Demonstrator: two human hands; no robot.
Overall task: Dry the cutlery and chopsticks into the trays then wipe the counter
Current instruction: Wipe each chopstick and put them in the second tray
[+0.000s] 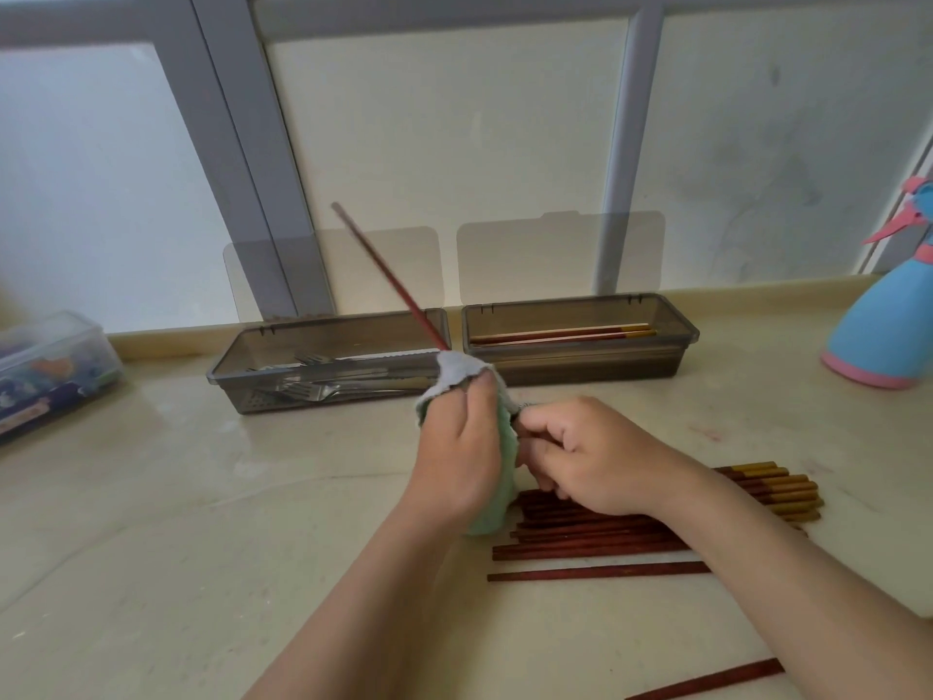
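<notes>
Bordering counter: cutlery tray, chopstick tray, bottle

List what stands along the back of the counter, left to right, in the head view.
plastic box → cutlery tray → chopstick tray → spray bottle

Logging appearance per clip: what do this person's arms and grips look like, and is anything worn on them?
The left forearm and right forearm are bare up to the frame edge; no sleeve shows. The left grip and right grip are ungloved, with no ring, watch or bracelet in view.
</notes>
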